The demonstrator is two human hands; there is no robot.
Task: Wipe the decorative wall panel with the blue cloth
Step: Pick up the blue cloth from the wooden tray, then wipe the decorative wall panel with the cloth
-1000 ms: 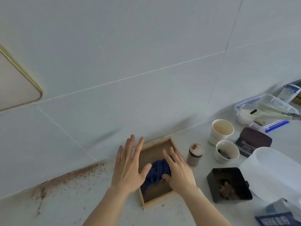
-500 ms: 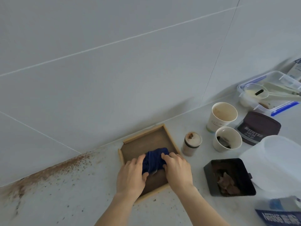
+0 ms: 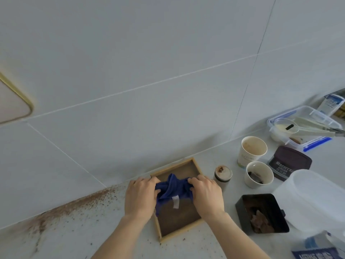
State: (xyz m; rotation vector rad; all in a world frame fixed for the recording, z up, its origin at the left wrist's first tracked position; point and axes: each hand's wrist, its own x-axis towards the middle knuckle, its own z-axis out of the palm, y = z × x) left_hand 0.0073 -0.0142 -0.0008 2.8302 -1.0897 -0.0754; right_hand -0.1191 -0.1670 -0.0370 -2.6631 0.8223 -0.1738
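The blue cloth [image 3: 172,188], with a small white tag, is bunched over a square wooden-framed tray [image 3: 180,214] with a brown inside, lying on the counter against the wall. My left hand [image 3: 140,198] grips the cloth's left side and my right hand [image 3: 207,195] grips its right side, stretching it between them. A beige panel with a gold rim [image 3: 13,105] shows on the tiled wall at the far left. Brown powder stains [image 3: 74,206] run along the wall's base to the left of the tray.
To the right of the tray stand a small capped jar [image 3: 223,175], two paper cups [image 3: 253,151], a dark cocoa tin [image 3: 289,165], a black box of brown chunks [image 3: 261,214], a clear lidded container with utensils [image 3: 306,128] and a white plastic tub [image 3: 315,199].
Both hands closed on the blue cloth and pulled it apart, so it is wider and lifted off the tray. The view tilted back up, bringing the gold-rimmed panel into sight.
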